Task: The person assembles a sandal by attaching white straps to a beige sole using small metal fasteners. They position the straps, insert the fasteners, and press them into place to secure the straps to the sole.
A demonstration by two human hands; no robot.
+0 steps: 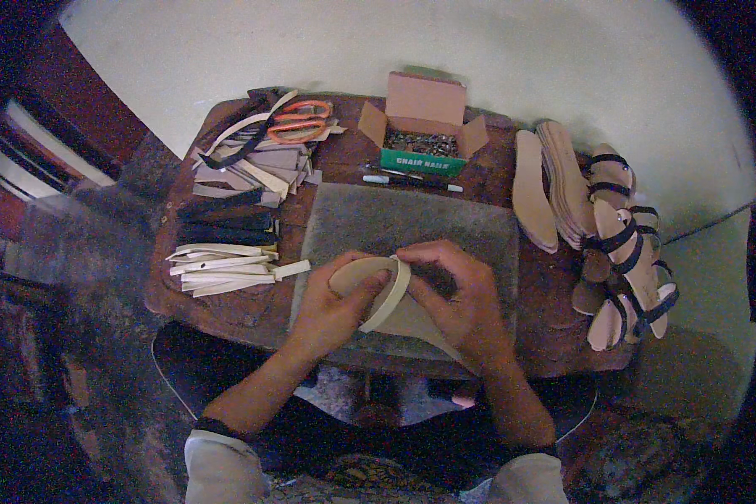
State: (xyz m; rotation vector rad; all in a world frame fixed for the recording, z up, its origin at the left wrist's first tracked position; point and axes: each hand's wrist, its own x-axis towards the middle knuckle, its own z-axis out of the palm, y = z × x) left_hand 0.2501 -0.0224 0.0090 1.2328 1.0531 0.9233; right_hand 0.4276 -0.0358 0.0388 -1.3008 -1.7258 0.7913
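Over the grey mat, a beige sandal sole (416, 323) is gripped in my left hand (332, 307), its thumb pressing on the upper face. A cream strap (385, 304) runs across the sole near its rounded end. The fingers and thumb of my right hand (462, 290) are closed on the strap's far end at the sole's edge. Part of the sole lies hidden behind my hands. Left of my left hand lies a stack of cream straps (223, 269), with black straps (227, 223) just beyond it.
The grey mat (336, 218) covers the wooden table's middle. An open green box (420, 155) of small nails stands at the back, a pen (412, 182) before it. Orange-handled scissors (298, 126) lie on strip scraps (256, 168). To the right are stacked soles (563, 181) and black-strapped sandals (622, 239).
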